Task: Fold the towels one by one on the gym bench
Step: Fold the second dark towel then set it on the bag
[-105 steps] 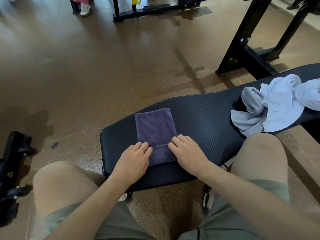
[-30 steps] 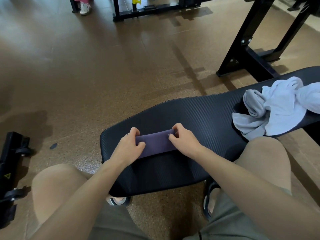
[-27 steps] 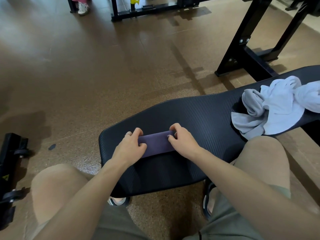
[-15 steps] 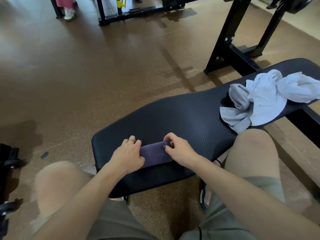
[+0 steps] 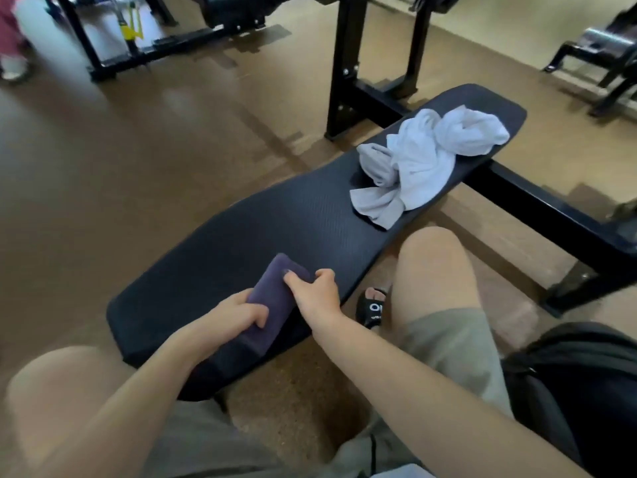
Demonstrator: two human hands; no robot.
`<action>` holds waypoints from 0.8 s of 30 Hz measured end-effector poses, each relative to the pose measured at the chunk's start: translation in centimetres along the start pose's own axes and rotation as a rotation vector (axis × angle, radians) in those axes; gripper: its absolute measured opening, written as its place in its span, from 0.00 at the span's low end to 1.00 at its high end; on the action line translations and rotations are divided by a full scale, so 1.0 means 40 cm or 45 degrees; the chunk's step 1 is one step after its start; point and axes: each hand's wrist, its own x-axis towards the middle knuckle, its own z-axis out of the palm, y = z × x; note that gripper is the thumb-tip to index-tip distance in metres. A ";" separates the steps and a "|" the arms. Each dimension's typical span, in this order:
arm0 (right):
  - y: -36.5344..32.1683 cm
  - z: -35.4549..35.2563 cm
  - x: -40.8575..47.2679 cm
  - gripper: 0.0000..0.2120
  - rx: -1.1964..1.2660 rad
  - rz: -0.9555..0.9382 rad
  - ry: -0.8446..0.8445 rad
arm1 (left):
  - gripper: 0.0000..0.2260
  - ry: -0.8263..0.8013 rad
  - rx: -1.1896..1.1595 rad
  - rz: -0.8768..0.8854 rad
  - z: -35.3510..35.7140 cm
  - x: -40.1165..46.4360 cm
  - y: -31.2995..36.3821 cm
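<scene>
The left hand (image 5: 238, 313) curls its fingers over the near end of the purple towel (image 5: 272, 298) and holds it. The right hand (image 5: 315, 293) pinches the far side of the same towel, with the thumb lying on top. The purple towel is folded into a small thick strip. It lies slanted on the near end of the black table (image 5: 275, 222), close to the edge by the person's knees. Well apart from it, at the far end of the table, sits a loose heap of towels: a gray towel (image 5: 377, 193) and a white towel (image 5: 444, 146), bunched up and touching each other. A black metal frame (image 5: 365, 63) stands on the brown floor (image 5: 138, 150) behind the table. A black sandal (image 5: 372, 307) shows on the floor beside the right knee.
</scene>
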 end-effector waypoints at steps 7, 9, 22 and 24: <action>-0.137 -0.358 -0.123 0.14 0.477 -0.267 -0.117 | 0.18 -0.276 -0.420 0.420 0.218 -0.039 0.314; -0.152 -0.484 -0.171 0.16 0.383 -0.518 0.030 | 0.19 -0.373 -0.326 0.619 0.295 -0.056 0.392; 0.212 -0.964 -0.491 0.11 -1.351 -0.966 0.969 | 0.17 -0.790 1.253 1.907 0.853 -0.183 0.326; 0.286 -0.930 -0.455 0.12 -1.543 -0.923 0.905 | 0.13 -0.842 1.445 1.990 0.872 -0.184 0.257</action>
